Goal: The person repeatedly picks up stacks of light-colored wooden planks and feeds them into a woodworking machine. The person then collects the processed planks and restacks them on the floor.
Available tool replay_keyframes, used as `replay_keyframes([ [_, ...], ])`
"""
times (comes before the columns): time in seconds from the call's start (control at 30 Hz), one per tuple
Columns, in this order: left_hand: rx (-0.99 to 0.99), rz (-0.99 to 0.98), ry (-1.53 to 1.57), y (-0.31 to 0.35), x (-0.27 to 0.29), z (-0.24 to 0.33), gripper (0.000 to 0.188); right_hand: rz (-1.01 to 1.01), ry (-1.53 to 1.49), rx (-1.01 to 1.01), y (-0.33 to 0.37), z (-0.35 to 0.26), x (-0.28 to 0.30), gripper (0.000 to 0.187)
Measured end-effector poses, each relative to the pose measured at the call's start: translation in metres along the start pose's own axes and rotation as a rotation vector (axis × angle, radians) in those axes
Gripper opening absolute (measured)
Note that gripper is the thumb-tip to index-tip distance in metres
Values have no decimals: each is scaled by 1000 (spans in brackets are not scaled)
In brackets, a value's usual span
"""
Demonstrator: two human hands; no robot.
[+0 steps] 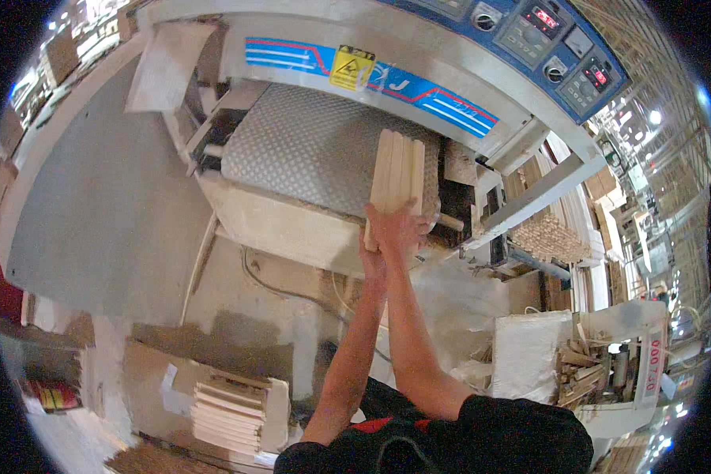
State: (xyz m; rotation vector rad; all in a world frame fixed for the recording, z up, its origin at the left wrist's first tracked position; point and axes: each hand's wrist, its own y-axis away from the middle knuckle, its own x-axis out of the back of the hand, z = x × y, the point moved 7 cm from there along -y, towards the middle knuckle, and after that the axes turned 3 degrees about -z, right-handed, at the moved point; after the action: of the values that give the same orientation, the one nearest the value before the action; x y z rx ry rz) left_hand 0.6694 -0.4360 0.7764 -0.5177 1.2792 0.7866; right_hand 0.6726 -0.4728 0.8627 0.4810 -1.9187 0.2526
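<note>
A bundle of pale wooden strips point(397, 170), laid side by side, points away from me over the right part of a grey textured conveyor belt point(292, 142). Its near end reaches past the belt's front edge. My right hand point(401, 229) lies over that near end with its fingers wrapped round the strips. Close beside it, my left hand point(371, 254) grips the same end from the left and below; its fingers are partly hidden by the strips and the right hand. Both forearms stretch forward, nearly touching at the wrists.
The belt runs under a machine hood with a yellow warning label point(351, 67) and a blue control panel point(529, 39). A grey panel point(95, 213) stands left. Stacked wooden strips point(229, 415) sit lower left, more sticks point(549, 237) at right. A cable point(284, 291) hangs below the belt.
</note>
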Motion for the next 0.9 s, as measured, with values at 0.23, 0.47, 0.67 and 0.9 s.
replay_keyframes([
  [0.23, 16, -210, 144, -117, 48, -20, 78, -18, 71, 33, -130, -40, -84, 121],
  [0.47, 28, -158, 283, -100, 108, -16, 76, -37, 76, 83, -139, -78, -99, 120],
  [0.67, -54, 507, 460, -9, 168, -40, 68, -82, 117, 71, -167, -68, -96, 119],
  [0.9, -141, 628, 517, 52, 251, -51, 61, 17, 56, 133, -214, -85, -121, 122],
])
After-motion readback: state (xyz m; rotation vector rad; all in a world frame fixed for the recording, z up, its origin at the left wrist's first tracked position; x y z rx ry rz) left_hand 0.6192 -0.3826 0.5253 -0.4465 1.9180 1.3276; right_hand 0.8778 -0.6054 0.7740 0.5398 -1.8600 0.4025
